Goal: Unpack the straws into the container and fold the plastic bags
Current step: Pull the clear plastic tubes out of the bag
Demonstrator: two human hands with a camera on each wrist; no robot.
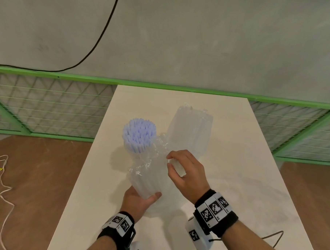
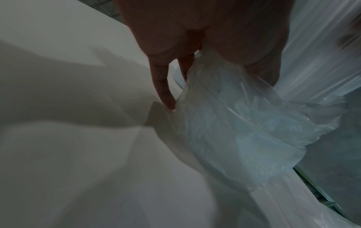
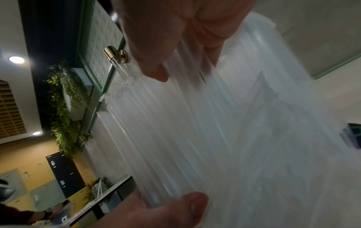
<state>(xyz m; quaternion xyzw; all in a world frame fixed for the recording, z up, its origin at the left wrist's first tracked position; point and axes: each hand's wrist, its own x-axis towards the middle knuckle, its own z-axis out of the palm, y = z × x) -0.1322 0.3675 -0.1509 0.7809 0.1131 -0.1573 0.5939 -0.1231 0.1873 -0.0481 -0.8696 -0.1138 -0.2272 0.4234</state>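
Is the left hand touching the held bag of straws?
Touching. The head view shows the left hand cupping the bag of straws at its near end, thumb across it.

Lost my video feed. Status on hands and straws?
Left hand grips bagged straw bundle's base. Right hand pinches its side. Container already holds straws. Second bag lies beyond.

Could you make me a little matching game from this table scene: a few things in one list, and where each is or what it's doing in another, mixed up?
Things:
1. container of straws
2. held bag of straws
3. second bag of straws
4. black cable

States:
A. lies untouched at the table's far right
B. hangs along the wall
C. stands upright, ends up
D. gripped by both hands

Pairs: 1-C, 2-D, 3-A, 4-B
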